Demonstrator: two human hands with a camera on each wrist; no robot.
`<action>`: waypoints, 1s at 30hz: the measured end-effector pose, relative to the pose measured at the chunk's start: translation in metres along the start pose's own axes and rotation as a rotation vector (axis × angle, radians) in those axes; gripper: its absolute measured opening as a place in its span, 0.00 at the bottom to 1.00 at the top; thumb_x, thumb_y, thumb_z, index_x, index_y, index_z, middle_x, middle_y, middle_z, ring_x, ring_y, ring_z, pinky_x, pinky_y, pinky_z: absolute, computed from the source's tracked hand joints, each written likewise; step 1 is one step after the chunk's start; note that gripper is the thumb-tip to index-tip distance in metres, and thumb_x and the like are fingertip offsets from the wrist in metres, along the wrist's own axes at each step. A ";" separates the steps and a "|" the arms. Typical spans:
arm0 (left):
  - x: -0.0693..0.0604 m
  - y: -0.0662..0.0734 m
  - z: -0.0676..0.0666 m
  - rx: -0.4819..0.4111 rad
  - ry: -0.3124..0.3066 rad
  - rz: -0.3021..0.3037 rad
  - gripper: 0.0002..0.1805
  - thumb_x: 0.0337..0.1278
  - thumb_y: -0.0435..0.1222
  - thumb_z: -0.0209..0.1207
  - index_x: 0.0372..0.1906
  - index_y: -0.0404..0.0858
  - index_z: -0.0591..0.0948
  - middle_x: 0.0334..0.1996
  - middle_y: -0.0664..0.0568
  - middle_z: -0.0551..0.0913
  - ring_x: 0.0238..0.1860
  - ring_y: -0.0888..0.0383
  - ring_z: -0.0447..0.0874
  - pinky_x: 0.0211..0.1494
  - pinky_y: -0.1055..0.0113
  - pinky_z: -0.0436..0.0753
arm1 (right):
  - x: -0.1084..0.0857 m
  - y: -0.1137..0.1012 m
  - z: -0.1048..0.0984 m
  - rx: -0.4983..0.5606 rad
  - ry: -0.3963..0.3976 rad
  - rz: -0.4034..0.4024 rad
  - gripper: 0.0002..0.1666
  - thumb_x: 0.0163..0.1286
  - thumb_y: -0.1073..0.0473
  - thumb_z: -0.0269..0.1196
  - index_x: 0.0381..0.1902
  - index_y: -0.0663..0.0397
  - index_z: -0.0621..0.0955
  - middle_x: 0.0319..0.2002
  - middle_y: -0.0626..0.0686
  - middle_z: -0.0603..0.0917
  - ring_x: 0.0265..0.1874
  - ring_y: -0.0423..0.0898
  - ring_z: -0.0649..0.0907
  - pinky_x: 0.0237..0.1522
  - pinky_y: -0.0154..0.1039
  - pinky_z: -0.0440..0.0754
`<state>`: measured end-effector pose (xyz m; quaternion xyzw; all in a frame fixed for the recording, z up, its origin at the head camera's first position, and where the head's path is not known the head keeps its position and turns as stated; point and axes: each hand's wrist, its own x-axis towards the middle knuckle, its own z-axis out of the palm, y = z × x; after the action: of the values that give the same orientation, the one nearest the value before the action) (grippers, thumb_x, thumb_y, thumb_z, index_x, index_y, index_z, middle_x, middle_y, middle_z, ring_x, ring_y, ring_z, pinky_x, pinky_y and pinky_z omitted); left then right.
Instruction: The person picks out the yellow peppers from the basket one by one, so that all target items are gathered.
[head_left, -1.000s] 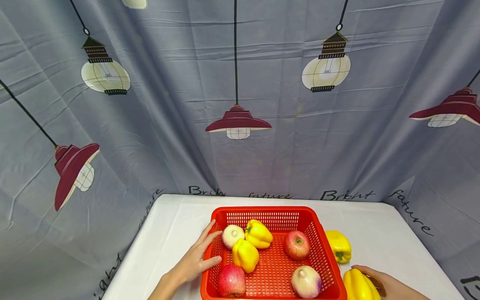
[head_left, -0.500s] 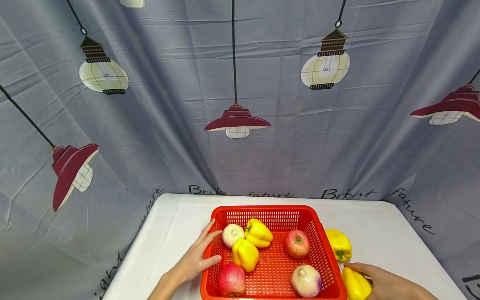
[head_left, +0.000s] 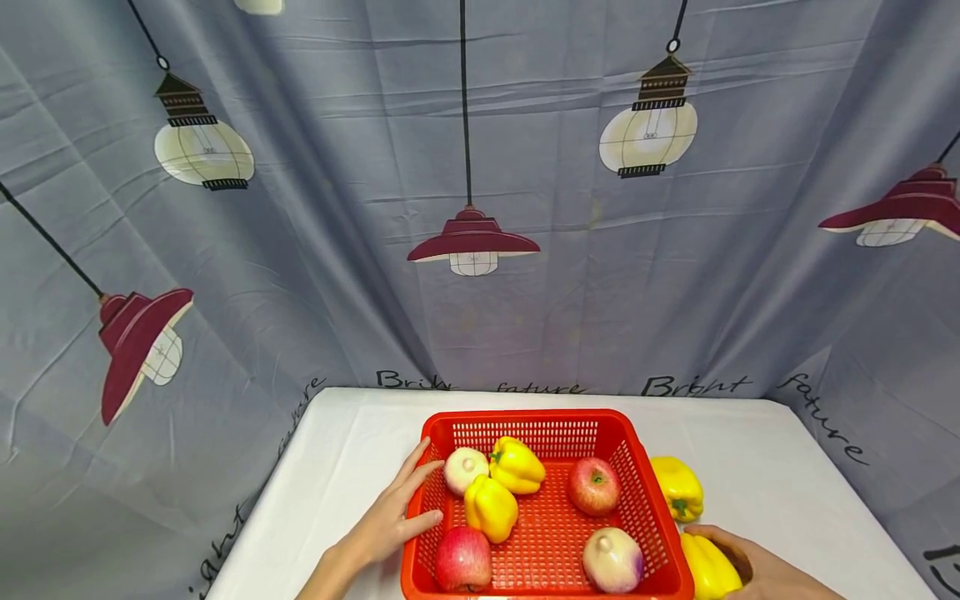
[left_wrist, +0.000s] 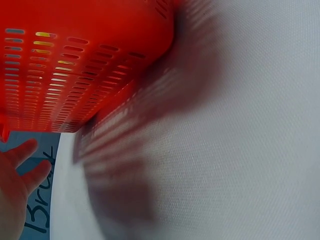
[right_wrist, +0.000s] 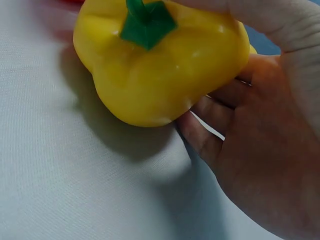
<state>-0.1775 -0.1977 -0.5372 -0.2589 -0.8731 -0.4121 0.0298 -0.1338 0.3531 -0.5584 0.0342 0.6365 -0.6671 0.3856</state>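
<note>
A red plastic basket point(head_left: 547, 533) holds two yellow peppers point(head_left: 491, 510), two apples point(head_left: 594, 487) and two whitish onion-like vegetables point(head_left: 612, 560). My left hand point(head_left: 382, 521) rests on the basket's left rim with fingers spread; the left wrist view shows its fingers point(left_wrist: 36, 176) straight beside the basket wall point(left_wrist: 65, 75). Right of the basket, my right hand point(head_left: 765, 567) grips a yellow pepper point(head_left: 707, 568). In the right wrist view that pepper point(right_wrist: 160, 65), green stem showing, sits between the thumb and curled fingers of my right hand point(right_wrist: 270, 135), close above the white cloth.
Another yellow pepper point(head_left: 677, 490) lies against the outside of the basket's right wall, just beyond my right hand. The white-covered table point(head_left: 352, 442) ends at a grey curtain point(head_left: 540, 333) printed with lamps and lettering.
My right hand and the pepper in it have shifted slightly left and away from me, closer to the basket. The left hand and the basket's contents have stayed put.
</note>
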 end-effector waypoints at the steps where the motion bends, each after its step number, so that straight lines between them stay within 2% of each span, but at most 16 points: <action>1: 0.000 0.000 0.000 0.002 0.000 0.003 0.35 0.63 0.45 0.63 0.74 0.43 0.70 0.81 0.50 0.46 0.77 0.45 0.52 0.66 0.32 0.64 | 0.001 0.000 -0.001 0.011 -0.005 0.002 0.42 0.73 0.60 0.58 0.78 0.59 0.52 0.62 0.62 0.76 0.53 0.60 0.80 0.53 0.59 0.81; 6: 0.001 0.000 -0.001 0.000 0.002 0.004 0.35 0.63 0.45 0.63 0.74 0.43 0.70 0.81 0.50 0.47 0.78 0.45 0.52 0.66 0.32 0.64 | 0.003 0.003 -0.005 0.012 -0.012 -0.002 0.43 0.73 0.59 0.57 0.79 0.61 0.50 0.62 0.60 0.77 0.54 0.60 0.80 0.54 0.59 0.80; 11: 0.001 0.000 -0.001 0.004 -0.008 0.001 0.35 0.63 0.45 0.63 0.74 0.43 0.69 0.82 0.50 0.46 0.78 0.45 0.51 0.66 0.32 0.63 | 0.003 0.004 -0.008 -0.020 0.007 -0.014 0.41 0.74 0.61 0.58 0.76 0.63 0.53 0.60 0.60 0.78 0.53 0.59 0.80 0.53 0.59 0.81; 17: -0.001 0.002 -0.001 -0.014 -0.024 -0.033 0.36 0.62 0.45 0.63 0.74 0.45 0.69 0.82 0.53 0.45 0.78 0.47 0.50 0.67 0.33 0.63 | 0.001 0.002 -0.008 -0.058 0.032 -0.010 0.43 0.72 0.60 0.60 0.76 0.67 0.53 0.59 0.60 0.78 0.52 0.58 0.80 0.52 0.58 0.82; 25: -0.002 0.000 -0.002 -0.006 -0.020 -0.032 0.36 0.62 0.44 0.63 0.74 0.44 0.69 0.82 0.53 0.45 0.78 0.45 0.50 0.66 0.32 0.63 | 0.001 0.002 -0.012 -0.002 -0.010 -0.031 0.45 0.74 0.61 0.57 0.78 0.69 0.47 0.64 0.61 0.75 0.56 0.58 0.79 0.55 0.59 0.80; 28: -0.002 -0.001 -0.001 -0.006 -0.021 -0.029 0.36 0.62 0.44 0.64 0.75 0.44 0.68 0.82 0.53 0.45 0.78 0.46 0.48 0.66 0.32 0.63 | -0.005 0.003 -0.023 -0.012 -0.013 -0.076 0.47 0.75 0.61 0.56 0.77 0.72 0.42 0.69 0.63 0.70 0.60 0.55 0.77 0.58 0.58 0.78; 30: -0.002 -0.001 0.000 -0.003 -0.021 -0.024 0.36 0.62 0.44 0.64 0.75 0.44 0.68 0.82 0.53 0.44 0.78 0.44 0.48 0.66 0.32 0.63 | -0.010 0.003 -0.033 -0.074 0.001 -0.119 0.47 0.78 0.60 0.54 0.76 0.75 0.39 0.73 0.67 0.64 0.61 0.46 0.78 0.60 0.52 0.78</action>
<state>-0.1765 -0.1994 -0.5387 -0.2525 -0.8758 -0.4111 0.0154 -0.1398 0.3875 -0.5617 -0.0176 0.6619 -0.6646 0.3461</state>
